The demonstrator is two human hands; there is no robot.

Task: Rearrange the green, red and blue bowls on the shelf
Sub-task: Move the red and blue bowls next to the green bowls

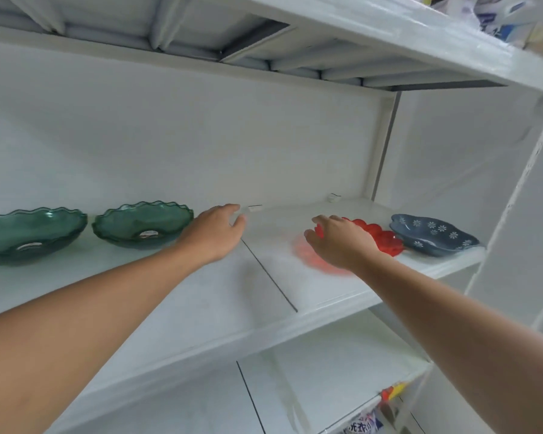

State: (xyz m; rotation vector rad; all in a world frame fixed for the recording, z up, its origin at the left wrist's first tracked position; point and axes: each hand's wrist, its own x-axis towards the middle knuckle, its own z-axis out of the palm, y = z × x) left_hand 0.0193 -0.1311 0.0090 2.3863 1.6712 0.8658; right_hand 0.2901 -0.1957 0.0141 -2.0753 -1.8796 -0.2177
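Note:
Two green glass bowls with wavy rims stand side by side on the white shelf (201, 308), one at the far left (29, 233) and one beside it (141, 223). My left hand (215, 231) hovers just right of the second green bowl, fingers loosely apart and holding nothing. Right of the shelf's middle lies a red scalloped bowl (380, 239). My right hand (339, 242) lies over its left part with fingers curled on the rim, and the near edge of the bowl is blurred. A blue bowl with white flowers (433, 234) sits at the right end, touching the red one.
A dark seam (268, 274) crosses the shelf between my hands. Above is another shelf with packages (499, 17). A white upright post (514, 198) bounds the right side. A lower shelf holds packets (367, 424) at the bottom right.

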